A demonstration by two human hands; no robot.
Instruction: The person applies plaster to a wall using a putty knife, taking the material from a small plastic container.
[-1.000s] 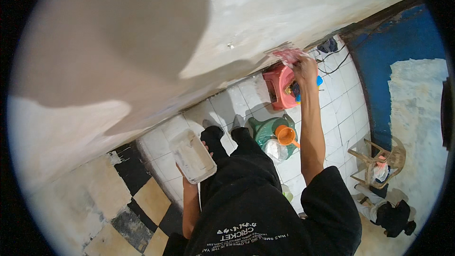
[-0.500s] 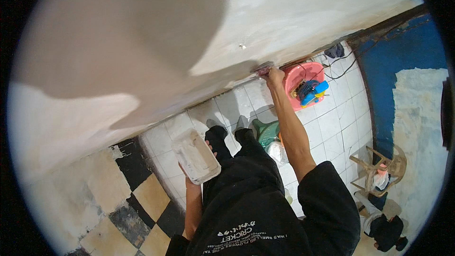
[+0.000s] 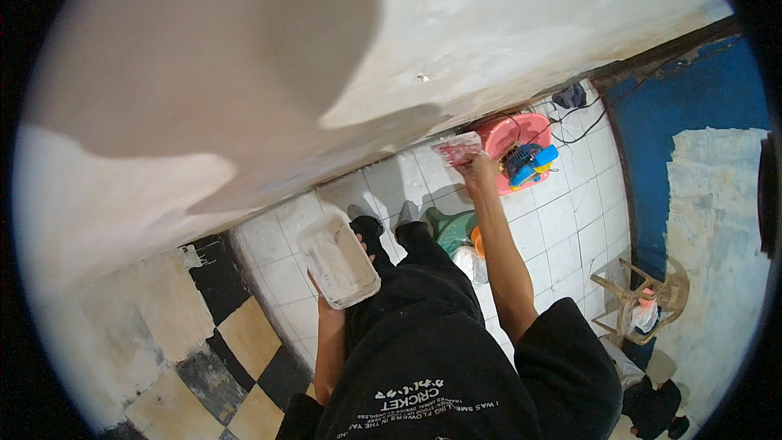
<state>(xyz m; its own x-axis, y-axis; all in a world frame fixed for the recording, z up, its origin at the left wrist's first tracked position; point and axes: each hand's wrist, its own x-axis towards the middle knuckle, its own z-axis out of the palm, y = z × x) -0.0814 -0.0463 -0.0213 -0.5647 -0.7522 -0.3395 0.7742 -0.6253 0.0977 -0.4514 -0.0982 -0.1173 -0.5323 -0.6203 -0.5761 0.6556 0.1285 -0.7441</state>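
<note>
My left hand (image 3: 322, 292) is closed around a whitish rectangular plastic tub (image 3: 339, 262), its fingers showing at the tub's far right side. Pale putty-like paste coats the inside. In my right hand (image 3: 481, 171) is a broad flat putty scraper (image 3: 458, 149), red and smeared with white. The blade stands off the wall (image 3: 456, 41), over the white tiles and just left of a pink basin (image 3: 538, 126). A blue and yellow object, perhaps a power tool, lies in that basin.
A green plastic stool (image 3: 452, 231), an orange item and a white bag sit beside my feet. Dark cables (image 3: 586, 137) trail from the basin. At the right are a beige chair (image 3: 652, 301) and another person (image 3: 652, 407). Black and tan checkered tiles (image 3: 252, 338) lie at the left.
My right hand has drawn the scraper back from the lower wall toward me, and the blade has turned its red-streaked face into view. The tub stays nearly where it was.
</note>
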